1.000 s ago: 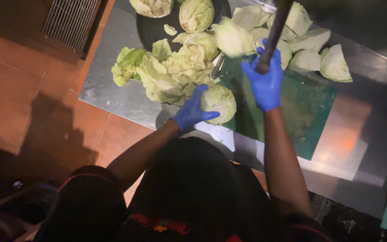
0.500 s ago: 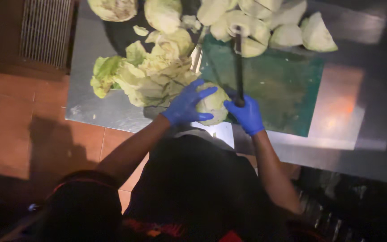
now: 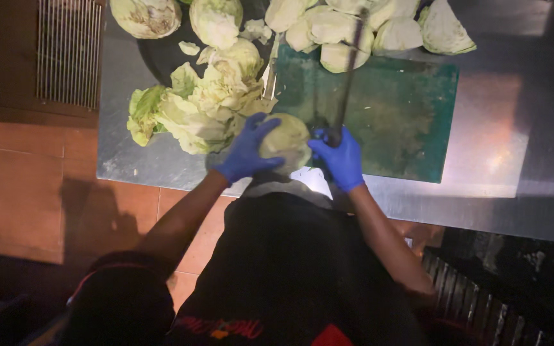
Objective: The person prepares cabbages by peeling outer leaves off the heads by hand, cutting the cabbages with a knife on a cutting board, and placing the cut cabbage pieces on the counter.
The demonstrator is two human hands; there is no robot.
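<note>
Cabbage (image 3: 288, 140) sits at the green cutting board's (image 3: 405, 122) near-left corner; our left hand (image 3: 248, 150) cups it, spread, while our right hand (image 3: 339, 158), just right, grips the knife (image 3: 349, 70) pointing far.

A: What moved since a second ago?

B: Right hand (image 3: 340, 157) with the knife (image 3: 349, 70). It was raised up by the cut cabbage wedges (image 3: 354, 32); now it's down low at the near edge of the green cutting board (image 3: 405, 122), just beside the cabbage half (image 3: 286, 141).

A: Blade?

B: Was blurred and pointing up-right. Now it runs almost straight away from the person, over the board.

A: Left hand (image 3: 248, 150)?

B: Fingers spread wider over the cabbage half, covering more of its left side.
</note>
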